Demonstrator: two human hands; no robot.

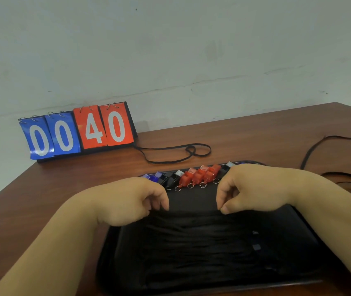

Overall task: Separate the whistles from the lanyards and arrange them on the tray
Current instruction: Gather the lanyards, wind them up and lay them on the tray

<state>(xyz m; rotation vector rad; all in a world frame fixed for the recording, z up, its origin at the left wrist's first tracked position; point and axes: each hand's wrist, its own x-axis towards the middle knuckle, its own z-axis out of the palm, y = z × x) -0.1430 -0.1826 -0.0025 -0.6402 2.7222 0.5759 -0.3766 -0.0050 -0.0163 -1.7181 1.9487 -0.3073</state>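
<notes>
Brown wooden worktop (255,133) against pale wall (191,50). Far left, blue-and-red flip scoreboard (78,131), loose black cord lanyard (191,150) beside. On black rectangular tray (193,197), blue, black, red plastic whistles (198,176) lining far rim; left hand (127,199) and right hand (260,189) each pinching heaped black lanyards (191,242).

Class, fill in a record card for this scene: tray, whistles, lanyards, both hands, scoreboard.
tray: black, on wooden table
whistles: one row along tray's far edge; blue, black, red
lanyards: black bundle on tray; loose ones on table
left hand: curled fingertips at bundle's edge, grip unclear
right hand: likewise
scoreboard: 00 40
</notes>
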